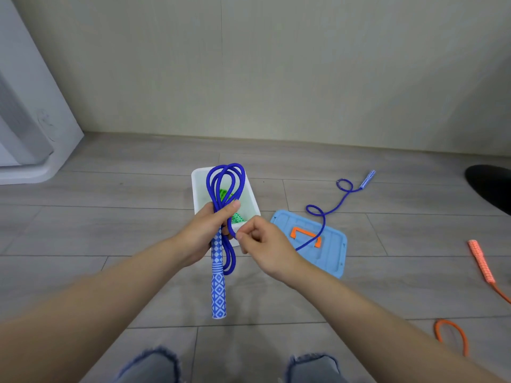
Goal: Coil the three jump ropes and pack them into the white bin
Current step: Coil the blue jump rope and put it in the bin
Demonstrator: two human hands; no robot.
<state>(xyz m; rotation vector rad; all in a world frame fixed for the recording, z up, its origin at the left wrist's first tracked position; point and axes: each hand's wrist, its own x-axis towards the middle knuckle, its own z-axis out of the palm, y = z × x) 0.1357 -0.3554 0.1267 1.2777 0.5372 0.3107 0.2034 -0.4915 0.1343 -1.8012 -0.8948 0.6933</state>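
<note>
Blue rope handle [218, 283] points down toward the viewer.

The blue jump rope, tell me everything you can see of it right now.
The blue jump rope is a smooth blue cord with handles wrapped in a blue-and-white diamond pattern. The left hand grips several coiled loops together with one handle, which hangs downward. The right hand pinches the cord beside it. The uncoiled length trails across the blue lid onto the floor, ending at the second handle.
</note>
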